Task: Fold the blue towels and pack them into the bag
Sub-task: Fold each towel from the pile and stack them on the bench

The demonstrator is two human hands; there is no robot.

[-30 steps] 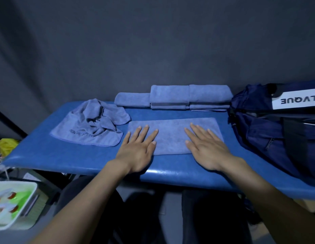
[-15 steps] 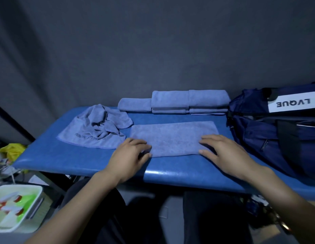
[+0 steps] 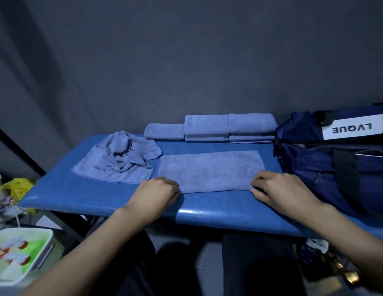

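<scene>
A half-folded blue towel (image 3: pixel 209 169) lies flat in the middle of the blue table (image 3: pixel 100 197). My left hand (image 3: pixel 155 194) grips its near left corner with curled fingers. My right hand (image 3: pixel 280 190) grips its near right corner the same way. A crumpled blue towel (image 3: pixel 120 159) lies to the left of it. Folded blue towels (image 3: pixel 226 128) are stacked along the back edge. A dark blue bag (image 3: pixel 336 159) with a white "LVQUE" label sits at the right end of the table.
A dark grey curtain hangs behind the table. On the floor at the lower left stands a white tray (image 3: pixel 19 256) with small red-capped items. A yellow plastic bag (image 3: pixel 17 186) lies beside the table's left end. My legs are under the near edge.
Both hands went from lying flat on the towel to curling round its near corners, left at the left corner, right at the right. The view shifted slightly.
</scene>
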